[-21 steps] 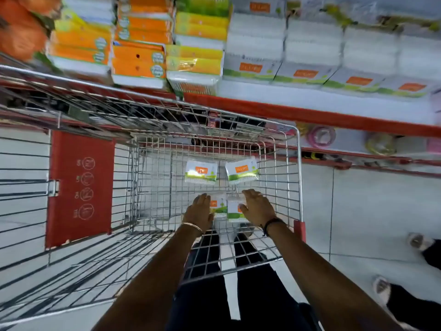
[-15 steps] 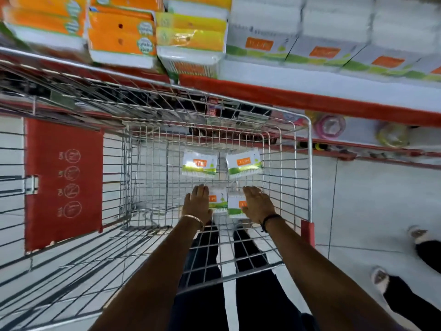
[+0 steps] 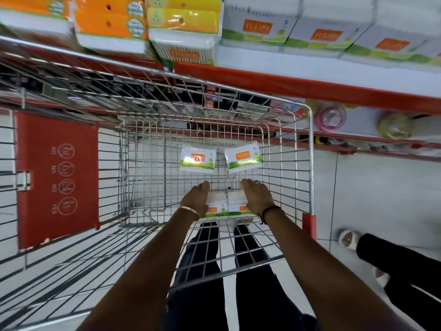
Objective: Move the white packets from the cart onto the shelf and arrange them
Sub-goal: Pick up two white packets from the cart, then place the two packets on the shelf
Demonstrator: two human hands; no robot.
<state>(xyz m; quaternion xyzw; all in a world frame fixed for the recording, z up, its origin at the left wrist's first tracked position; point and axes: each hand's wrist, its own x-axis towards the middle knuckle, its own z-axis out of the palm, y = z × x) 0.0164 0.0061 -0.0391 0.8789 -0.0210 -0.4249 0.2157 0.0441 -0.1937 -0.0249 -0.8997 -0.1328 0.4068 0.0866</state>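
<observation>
Reaching into a wire shopping cart (image 3: 310, 163) at the centre of the frame, both hands sit low on its mesh floor. Left hand (image 3: 194, 199): fingers curled together over the left edge of a white cotton-swab packet (image 3: 216, 209), bangle at the wrist. Right hand (image 3: 257, 195): fingers curled together over the right edge of a second white packet (image 3: 238, 206), dark band at the wrist. These two packets lie side by side, touching, between the hands; whether either is gripped or only covered cannot be told. Further packets: two more of the same kind, orange label and green band, lying flat on the mesh just above the hands, one left (image 3: 198, 158), one right (image 3: 243, 157), close together. Shelf (image 3: 310, 88): red-edged, running across the upper right of the frame, bearing a row of matching white packs (image 3: 260, 27) along the top. Upper left of the frame: orange-and-white packs (image 3: 109, 25) and a yellow pack (image 3: 183, 19). Left of the frame: red child-seat flap (image 3: 57, 177) with round pictograms. Lower right: another person's dark-clad legs and pale shoe (image 3: 348, 240) on the tiled floor.
</observation>
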